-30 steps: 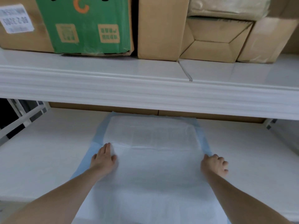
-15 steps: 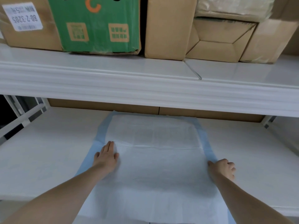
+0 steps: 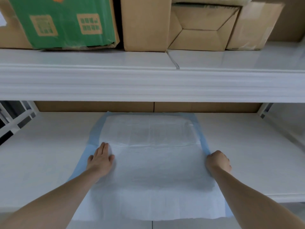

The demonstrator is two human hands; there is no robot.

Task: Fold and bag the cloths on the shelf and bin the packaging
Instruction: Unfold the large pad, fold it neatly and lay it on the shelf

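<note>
A white cloth with a pale blue border lies spread flat on the lower white shelf, its near edge hanging over the shelf front. My left hand lies flat with straight fingers on the cloth's left side. At the right edge, my right hand is curled and pinches the blue border.
An upper white shelf overhangs the workspace. On it stand a green carton and several brown cardboard boxes. Brown cardboard lines the back of the lower shelf. White frame bars stand at the left.
My right hand has slid a little toward me along the cloth's right edge and curled tighter on the border. My left hand stays flat in place. The view has shifted slightly downward.
</note>
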